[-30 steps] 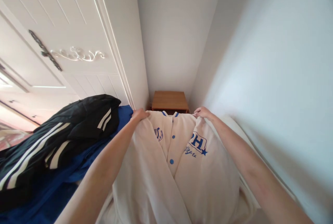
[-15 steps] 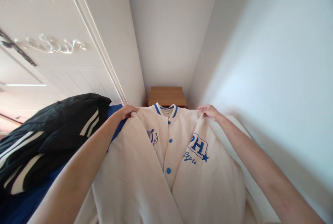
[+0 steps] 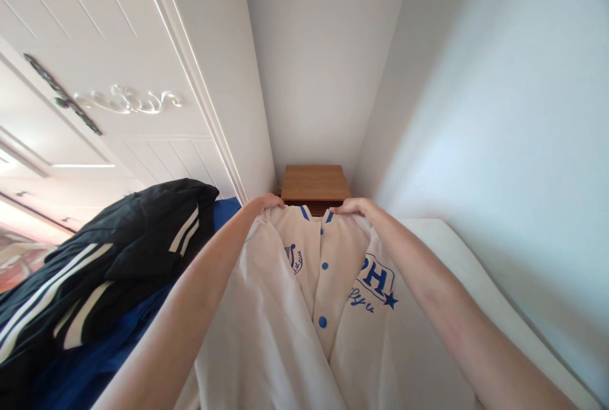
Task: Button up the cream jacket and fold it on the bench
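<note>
A cream jacket (image 3: 295,296) with blue snap buttons, blue-striped collar and blue lettering lies spread out, its front facing up and its sleeves folded over the front. My left hand (image 3: 269,201) is closed on the jacket at its left shoulder, close to the collar. On the other side, my right hand (image 3: 353,206) grips the cloth right beside the collar, thumb pointing inward. Both sets of fingertips are partly hidden behind the fabric. The jacket's lower end runs out of view at the bottom.
A black jacket with white stripes (image 3: 143,232) lies on dark blue cloth (image 3: 109,340) at the left. Beyond the collar stands a wooden nightstand (image 3: 316,183). White wardrobe doors (image 3: 157,150) rise on the left, a pale wall (image 3: 499,143) on the right. White bedding (image 3: 442,245) shows beside my right arm.
Both hands have moved inward along the shoulders toward the collar, the right one more. The collar now looks narrower and folded back. The view has shifted slightly left.
</note>
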`<state>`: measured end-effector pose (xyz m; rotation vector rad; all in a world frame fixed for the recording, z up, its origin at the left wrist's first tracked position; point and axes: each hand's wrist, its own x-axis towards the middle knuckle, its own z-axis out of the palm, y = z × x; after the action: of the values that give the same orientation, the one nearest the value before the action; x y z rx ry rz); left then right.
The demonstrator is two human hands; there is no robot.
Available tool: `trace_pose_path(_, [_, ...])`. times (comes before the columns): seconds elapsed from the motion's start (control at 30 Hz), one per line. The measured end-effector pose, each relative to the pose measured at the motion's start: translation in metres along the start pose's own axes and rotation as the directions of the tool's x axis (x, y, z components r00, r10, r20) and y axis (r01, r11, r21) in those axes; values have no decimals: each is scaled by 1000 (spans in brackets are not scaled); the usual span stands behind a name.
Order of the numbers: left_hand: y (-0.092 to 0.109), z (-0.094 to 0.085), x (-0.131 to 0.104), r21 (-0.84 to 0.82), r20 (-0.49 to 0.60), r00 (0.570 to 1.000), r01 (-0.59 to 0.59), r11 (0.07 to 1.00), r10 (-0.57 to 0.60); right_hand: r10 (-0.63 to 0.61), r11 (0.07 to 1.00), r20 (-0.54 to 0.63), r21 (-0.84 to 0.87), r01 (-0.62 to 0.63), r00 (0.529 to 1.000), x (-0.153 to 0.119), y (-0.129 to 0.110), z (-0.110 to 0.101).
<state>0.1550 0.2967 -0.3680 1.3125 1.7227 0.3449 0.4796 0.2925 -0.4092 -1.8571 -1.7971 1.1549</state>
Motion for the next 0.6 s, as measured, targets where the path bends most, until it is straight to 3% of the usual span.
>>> trace_pose_path(0.2, [-10, -2, 13, -210, 30, 996, -77, 975, 85, -25, 991, 35, 129, 20, 999, -3, 0, 7])
trace_pose_path(0.3, [-15, -6, 15, -321, 37, 989, -126, 939, 145, -124, 958, -51, 256, 133, 991, -10, 0, 8])
trace_pose_path(0.4, [-11, -10, 14, -389, 189, 966, -93, 917, 178, -210, 879, -167, 398, 261, 963, -20, 0, 8])
trace_pose_path(0.5, [2, -9, 12, -334, 405, 889, -74, 940, 214, -226, 865, -208, 405, 295, 951, -25, -2, 5])
trace_pose_path(0.53, [6, -7, 12, -293, 417, 878, -114, 949, 235, -238, 873, -218, 380, 307, 947, -25, -4, 4])
trace_pose_path(0.6, [14, -1, 14, -216, 309, 904, -236, 947, 296, -260, 912, -248, 253, 322, 933, -21, -6, 3])
